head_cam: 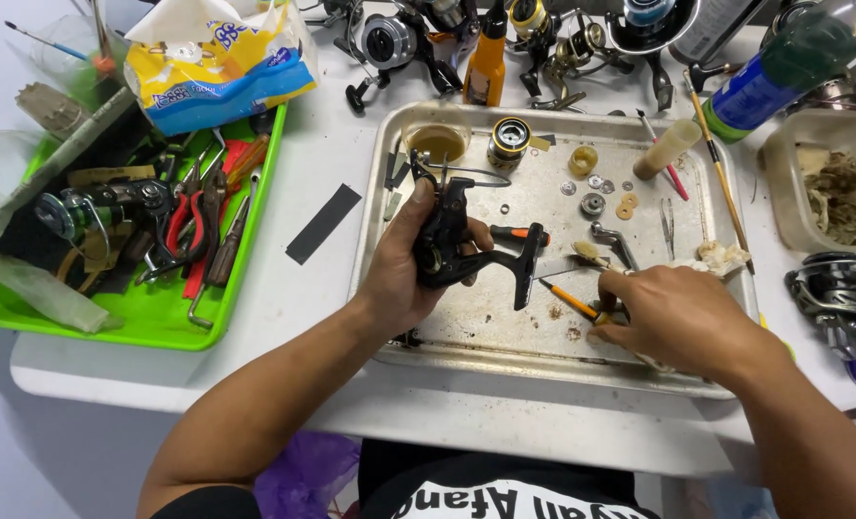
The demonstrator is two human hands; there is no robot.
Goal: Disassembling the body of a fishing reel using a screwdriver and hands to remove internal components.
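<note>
My left hand [401, 274] grips a black fishing reel body [459, 245] and holds it upright over a metal tray [505, 341]; the reel's foot points right. My right hand [676, 319] rests low on the tray's right side, its fingers closed around a thin orange-handled tool [570, 299] whose tip points left toward the reel. Small parts lie on the tray: a gold-and-black spool [508, 144], washers and gears [596, 192], a metal handle piece [615, 242], tweezers [668, 226] and an orange-handled screwdriver [516, 234].
A green tray [159, 322] at left holds pliers, screwdrivers and a reel. A tissue pack [219, 60] sits above it. Several reels and an orange bottle [487, 62] line the back. A green-blue spray can [774, 77], a clear tub [827, 187] and another reel [836, 293] are at right.
</note>
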